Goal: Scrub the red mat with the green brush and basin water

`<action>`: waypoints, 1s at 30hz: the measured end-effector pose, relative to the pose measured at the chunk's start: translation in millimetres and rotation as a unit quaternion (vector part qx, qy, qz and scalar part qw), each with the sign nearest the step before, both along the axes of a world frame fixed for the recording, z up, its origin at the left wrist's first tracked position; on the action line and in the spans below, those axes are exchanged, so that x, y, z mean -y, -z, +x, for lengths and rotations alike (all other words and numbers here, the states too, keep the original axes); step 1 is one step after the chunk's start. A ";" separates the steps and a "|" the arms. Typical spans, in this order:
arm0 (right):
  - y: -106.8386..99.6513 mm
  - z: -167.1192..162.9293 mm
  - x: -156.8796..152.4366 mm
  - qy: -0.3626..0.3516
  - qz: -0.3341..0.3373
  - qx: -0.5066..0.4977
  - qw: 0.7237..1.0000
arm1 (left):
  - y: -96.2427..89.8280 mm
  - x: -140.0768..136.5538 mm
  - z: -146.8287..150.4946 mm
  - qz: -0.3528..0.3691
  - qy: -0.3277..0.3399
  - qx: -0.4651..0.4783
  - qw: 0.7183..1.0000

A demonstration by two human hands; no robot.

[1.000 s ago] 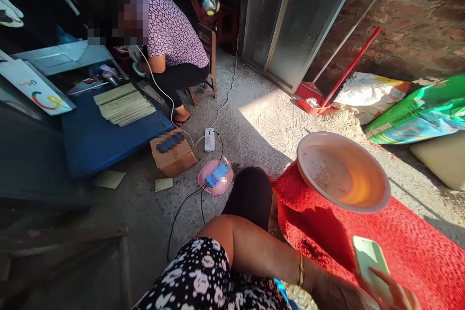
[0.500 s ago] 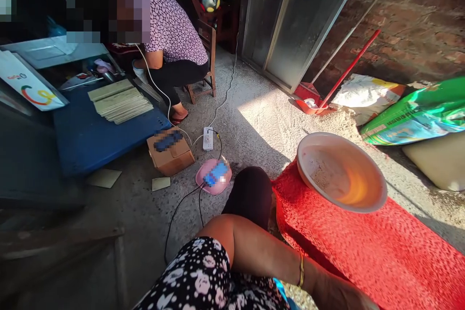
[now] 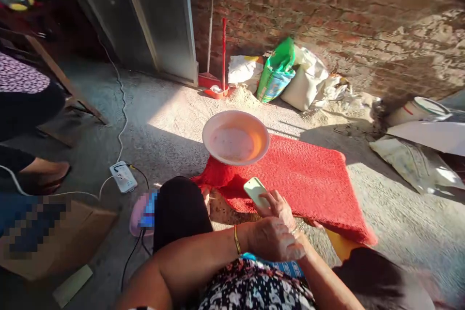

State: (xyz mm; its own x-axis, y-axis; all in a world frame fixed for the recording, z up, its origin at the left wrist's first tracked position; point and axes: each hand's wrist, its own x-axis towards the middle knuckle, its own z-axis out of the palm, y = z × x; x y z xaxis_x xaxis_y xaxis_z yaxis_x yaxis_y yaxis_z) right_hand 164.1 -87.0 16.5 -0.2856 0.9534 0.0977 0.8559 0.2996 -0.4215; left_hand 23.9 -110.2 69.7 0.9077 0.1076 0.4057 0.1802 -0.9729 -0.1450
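My right hand (image 3: 279, 207) holds a pale green mobile phone (image 3: 255, 192) over the near edge of the red cloth (image 3: 305, 169). Its fingers bend around the phone's lower end. My left hand (image 3: 274, 240), with a gold bracelet (image 3: 237, 239) on its wrist, crosses over my right wrist. The left fingers are curled against that wrist, where another bracelet partly shows. Beyond the phone, a wide pale basin (image 3: 235, 138) rests on the far left part of the red cloth. A little whitish residue shows in it.
A white power strip (image 3: 123, 177) with cords lies on the floor at left, near a pink object (image 3: 138, 215) and a cardboard box (image 3: 72, 232). A seated person (image 3: 22, 77) is at the left edge. Sacks (image 3: 278, 72) and a red dustpan (image 3: 216, 91) stand by the brick wall.
The view has swung right, so the basin and red cloth appear further left. Both hands and the phone have come into view; before, only my left forearm showed.
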 end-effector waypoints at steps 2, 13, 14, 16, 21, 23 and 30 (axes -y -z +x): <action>5.2 27.8 8.8 0.060 0.015 -0.002 0.998 | 6.4 0.4 0.0 -0.019 0.047 0.047 0.998; -9.8 212.4 80.1 0.532 0.012 -0.007 0.847 | 31.7 13.6 3.3 -0.029 0.064 0.040 0.997; -5.9 202.3 80.6 0.521 0.028 -0.023 0.853 | 32.4 12.8 3.2 -0.029 0.063 0.028 0.997; 5.0 169.4 78.1 0.453 0.062 -0.063 0.887 | 33.0 11.1 3.8 -0.026 0.066 0.010 0.997; 31.7 96.7 59.4 0.231 0.133 -0.092 0.959 | 32.3 7.8 7.0 -0.028 0.062 0.019 0.998; 35.9 99.4 55.9 0.213 0.140 -0.075 0.964 | 31.8 7.1 7.6 -0.034 0.059 0.009 0.998; 26.8 196.7 89.4 0.510 0.043 -0.081 0.855 | 28.6 7.6 7.8 -0.049 0.069 -0.013 0.996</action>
